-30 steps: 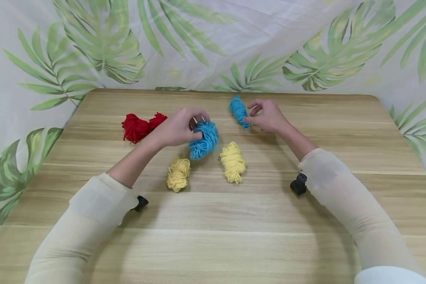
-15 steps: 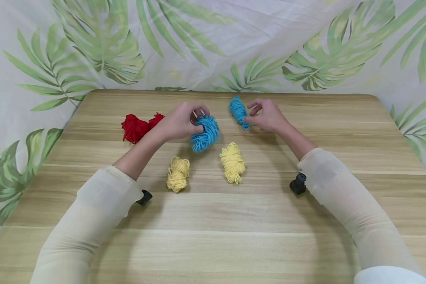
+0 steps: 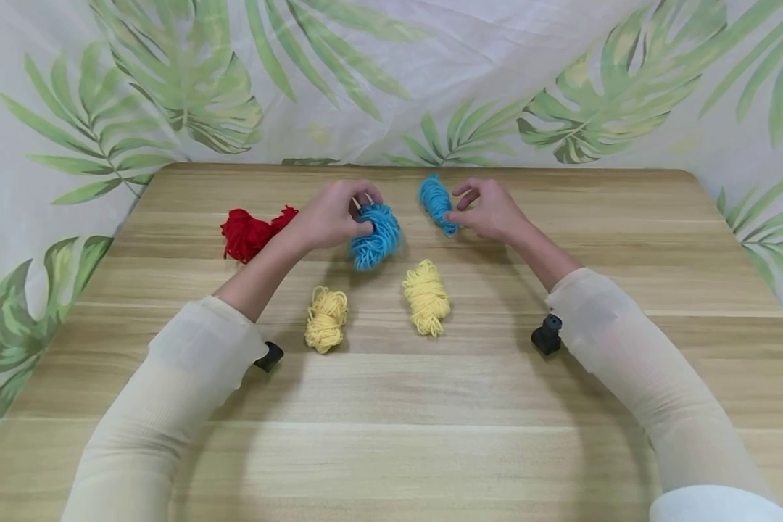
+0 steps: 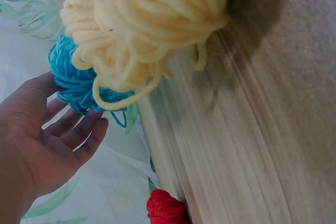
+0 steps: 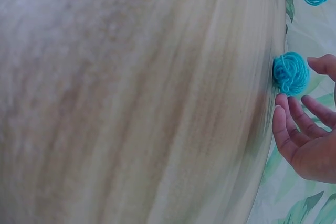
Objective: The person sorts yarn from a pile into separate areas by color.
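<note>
White cloth (image 3: pixel 470 58) printed with green leaves hangs behind the pale wood-grained desk (image 3: pixel 391 442). Two cream fabric sleeves (image 3: pixel 633 362) reach over it. The left hand (image 3: pixel 336 215) has thumb and fingers clamped on a rounded bundle of bright blue yarn (image 3: pixel 377 239), held just above the desk. The right hand (image 3: pixel 489 210) keeps thumb and fingers apart about a slimmer bundle of blue yarn (image 3: pixel 436 203) lying near the far edge; whether they touch it cannot be told. Lumpy red yarn (image 3: pixel 246 235) lies partly hidden by the left forearm. A plump pale-yellow yarn bundle (image 3: pixel 427 299) lies nearer the person than both blue ones, with a smaller, knobbly yellow bundle (image 3: pixel 325 320) to its left. Small black blocks (image 3: pixel 547 335) jut from the cuffs.
</note>
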A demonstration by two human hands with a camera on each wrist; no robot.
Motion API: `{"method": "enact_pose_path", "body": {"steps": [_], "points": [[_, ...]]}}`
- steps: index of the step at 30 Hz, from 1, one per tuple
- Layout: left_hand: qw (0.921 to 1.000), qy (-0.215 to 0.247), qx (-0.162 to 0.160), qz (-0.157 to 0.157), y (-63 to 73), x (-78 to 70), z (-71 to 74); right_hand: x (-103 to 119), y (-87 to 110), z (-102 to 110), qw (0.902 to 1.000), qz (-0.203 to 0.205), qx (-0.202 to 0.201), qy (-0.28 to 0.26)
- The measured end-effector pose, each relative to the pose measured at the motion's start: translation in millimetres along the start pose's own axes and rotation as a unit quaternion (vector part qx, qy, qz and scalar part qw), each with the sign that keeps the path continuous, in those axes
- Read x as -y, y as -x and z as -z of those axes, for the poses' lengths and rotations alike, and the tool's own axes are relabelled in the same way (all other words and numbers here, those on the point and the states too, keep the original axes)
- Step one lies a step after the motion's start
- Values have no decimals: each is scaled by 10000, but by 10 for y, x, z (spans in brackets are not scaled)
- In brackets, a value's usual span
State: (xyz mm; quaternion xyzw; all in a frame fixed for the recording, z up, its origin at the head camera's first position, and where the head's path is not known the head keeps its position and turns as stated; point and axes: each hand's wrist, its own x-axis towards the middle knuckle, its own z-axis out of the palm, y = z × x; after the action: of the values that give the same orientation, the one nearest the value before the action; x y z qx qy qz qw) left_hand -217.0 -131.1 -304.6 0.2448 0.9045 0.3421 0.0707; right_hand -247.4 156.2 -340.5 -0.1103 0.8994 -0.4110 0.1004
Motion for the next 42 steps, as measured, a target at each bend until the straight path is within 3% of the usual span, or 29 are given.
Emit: {"method": "enact_pose_path", "body": {"steps": [17, 42], "points": [[9998, -127, -95, 84, -137, 58, -35, -7, -30, 0, 10000, -51, 75, -10], [9997, -15, -149, 210, -328, 30, -110, -38, -35, 4, 9999, -70, 71, -16]]}}
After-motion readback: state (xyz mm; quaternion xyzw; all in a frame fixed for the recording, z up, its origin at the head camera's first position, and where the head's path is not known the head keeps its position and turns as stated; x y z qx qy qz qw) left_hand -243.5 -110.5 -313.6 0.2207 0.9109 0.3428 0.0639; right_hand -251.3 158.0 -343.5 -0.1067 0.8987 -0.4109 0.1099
